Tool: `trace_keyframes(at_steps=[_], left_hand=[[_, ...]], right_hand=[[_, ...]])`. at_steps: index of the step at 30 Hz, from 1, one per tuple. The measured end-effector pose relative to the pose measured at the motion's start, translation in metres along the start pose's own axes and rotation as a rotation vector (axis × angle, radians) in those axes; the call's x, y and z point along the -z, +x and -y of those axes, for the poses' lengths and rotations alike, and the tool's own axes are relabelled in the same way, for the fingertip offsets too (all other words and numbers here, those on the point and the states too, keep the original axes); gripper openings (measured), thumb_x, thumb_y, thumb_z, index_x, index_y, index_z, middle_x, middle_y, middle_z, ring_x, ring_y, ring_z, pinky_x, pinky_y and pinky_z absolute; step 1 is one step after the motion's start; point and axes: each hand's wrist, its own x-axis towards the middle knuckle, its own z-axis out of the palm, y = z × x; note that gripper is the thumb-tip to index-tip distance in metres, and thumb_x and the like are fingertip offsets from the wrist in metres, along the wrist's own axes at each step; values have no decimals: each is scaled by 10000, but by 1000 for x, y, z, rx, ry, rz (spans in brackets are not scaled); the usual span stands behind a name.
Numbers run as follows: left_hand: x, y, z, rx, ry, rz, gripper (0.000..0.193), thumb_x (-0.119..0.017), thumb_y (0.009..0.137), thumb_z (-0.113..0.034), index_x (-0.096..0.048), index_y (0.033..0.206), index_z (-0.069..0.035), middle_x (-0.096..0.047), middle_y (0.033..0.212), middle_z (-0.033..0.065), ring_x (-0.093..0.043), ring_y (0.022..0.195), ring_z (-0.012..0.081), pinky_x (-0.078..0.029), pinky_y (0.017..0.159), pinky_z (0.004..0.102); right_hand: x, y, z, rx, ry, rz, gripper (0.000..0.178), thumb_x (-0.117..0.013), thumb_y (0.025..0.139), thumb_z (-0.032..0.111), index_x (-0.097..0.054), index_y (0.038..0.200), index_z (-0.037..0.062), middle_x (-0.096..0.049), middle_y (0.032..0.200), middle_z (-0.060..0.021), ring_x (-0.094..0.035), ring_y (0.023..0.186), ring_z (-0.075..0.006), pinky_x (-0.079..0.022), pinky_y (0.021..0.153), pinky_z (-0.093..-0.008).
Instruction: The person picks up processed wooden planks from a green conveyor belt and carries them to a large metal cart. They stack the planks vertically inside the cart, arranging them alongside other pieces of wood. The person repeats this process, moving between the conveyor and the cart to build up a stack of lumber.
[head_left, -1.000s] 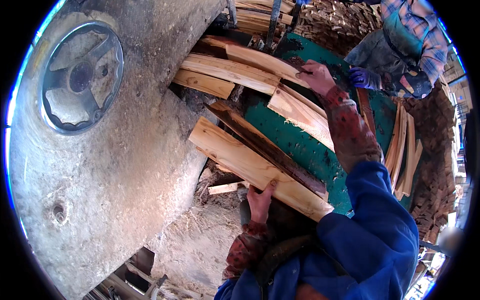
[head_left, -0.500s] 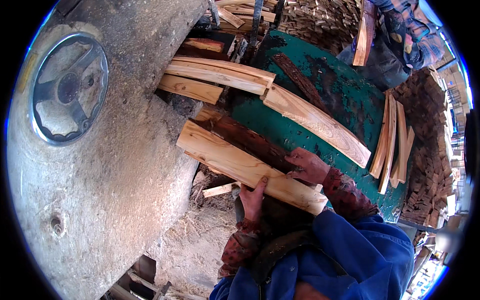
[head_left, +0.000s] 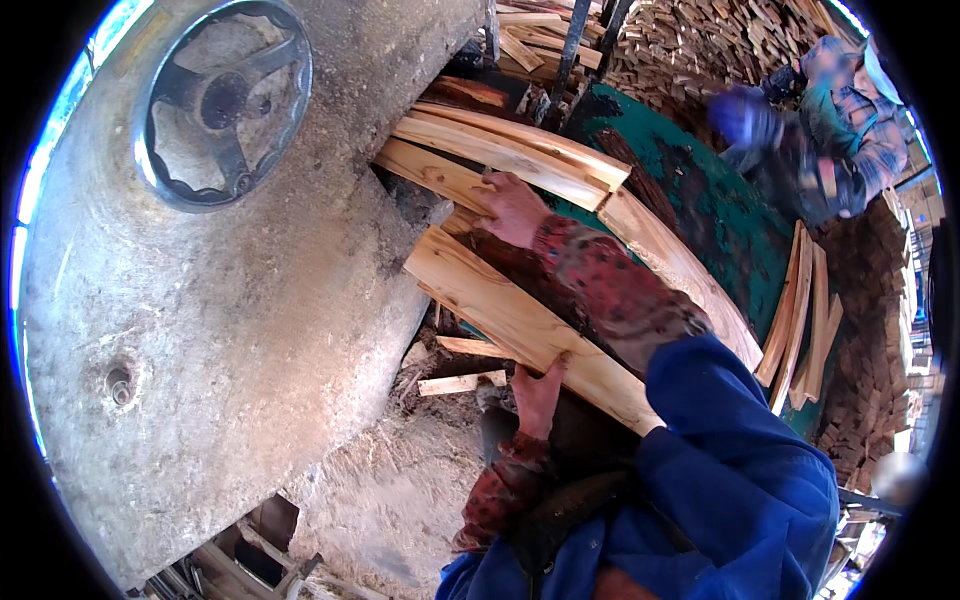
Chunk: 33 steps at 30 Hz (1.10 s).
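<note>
My left hand (head_left: pixel 540 398) grips the near edge of a pale wooden board (head_left: pixel 530 325), thumb on top and fingers hidden underneath. The board slants across in front of me, with a dark bark-edged slab (head_left: pixel 510 262) along its far side. Stretched out past it, my right hand (head_left: pixel 512 208) has its fingers curled over the end of another light plank (head_left: pixel 425 172) beside the machine. Long planks (head_left: pixel 510 150) lie just beyond that hand, meeting a wide knotty board (head_left: pixel 685 270) on the green table.
At left stands a large dusty machine housing (head_left: pixel 270 330) with a handwheel (head_left: pixel 225 100). Several narrow strips (head_left: pixel 800 310) lie on the green table's (head_left: pixel 735 235) right side. Across it a co-worker (head_left: pixel 850 130) moves, partly blurred. Stacked wood (head_left: pixel 690 50) rises behind; offcuts (head_left: pixel 462 383) lie below.
My right hand has left the near end of the pale board and reached far left to the plank by the machine. The left hand keeps its hold. The co-worker's raised wood piece is gone from view.
</note>
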Motion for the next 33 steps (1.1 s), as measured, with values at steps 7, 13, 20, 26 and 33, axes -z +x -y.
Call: trace_keyframes(at_steps=[7, 13, 20, 26, 33], left_hand=[[2, 6, 12, 54, -73, -1, 530, -820, 788, -181, -568, 1181, 69, -673, 1107, 120, -623, 997, 169, -495, 896, 302], [3, 4, 10, 53, -9, 20, 523, -821, 787, -199, -586, 1173, 65, -669, 1099, 100, -611, 971, 159, -489, 876, 286], [3, 3, 3, 51, 44, 3, 581, -829, 780, -237, -570, 1196, 75, -664, 1113, 120, -615, 989, 181, -489, 898, 306], [5, 5, 7, 14, 100, -11, 626, -832, 772, -269, -561, 1208, 88, -658, 1123, 151, -613, 999, 202, -490, 904, 322], [0, 5, 4, 35, 91, -27, 595, -807, 787, -210, -549, 1242, 74, -631, 1165, 123, -583, 1015, 192, -464, 912, 314]], right_hand=[[-24, 29, 4, -300, 36, 236, 629, -731, 752, 286, -537, 1341, 184, -396, 1326, -161, -407, 1244, -371, -356, 1007, -521], [12, -2, -12, -178, 224, 181, 635, -739, 741, 272, -561, 1327, 103, -477, 1233, -201, -518, 1138, -382, -435, 988, -428], [75, -130, -11, -225, 501, 197, 612, -742, 762, 259, -567, 1307, 42, -512, 1223, -195, -550, 1131, -358, -468, 967, -375], [121, -240, 4, -317, 581, 219, 636, -793, 746, 190, -558, 1321, 53, -488, 1293, -163, -525, 1187, -322, -445, 994, -362], [144, -322, 20, -372, 549, 266, 705, -824, 733, 230, -523, 1359, 108, -426, 1359, -165, -454, 1260, -338, -418, 1043, -387]])
